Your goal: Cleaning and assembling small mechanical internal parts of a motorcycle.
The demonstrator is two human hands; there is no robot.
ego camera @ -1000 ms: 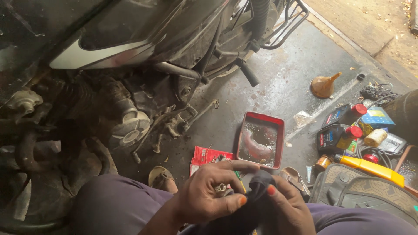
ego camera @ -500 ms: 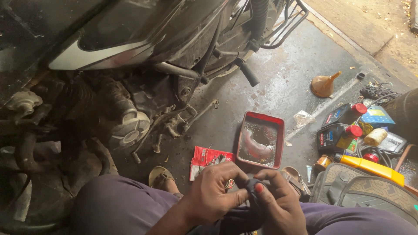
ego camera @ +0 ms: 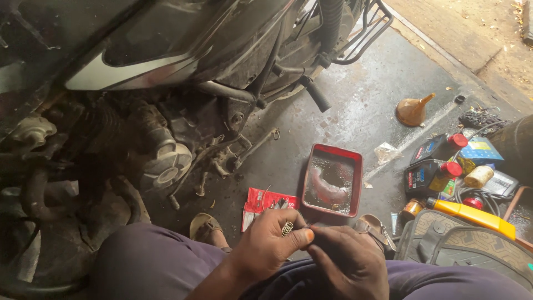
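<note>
Hands meeting over the lap: left hand (ego camera: 272,244) pinches a small coil spring (ego camera: 287,228), right hand (ego camera: 347,261) curls closed on something unseen, motorcycle engine (ego camera: 161,161) still uncovered.

A flat red and white packet (ego camera: 265,203) is seen on the floor (ego camera: 355,111), just left of the red tray (ego camera: 332,179). Two dark bottles with red caps and coloured labels (ego camera: 428,173) are laid at the right, with a blue and yellow box (ego camera: 482,151) beside them and a small clear wrapper (ego camera: 387,151) near the tray. No signs or screens are seen.
</note>
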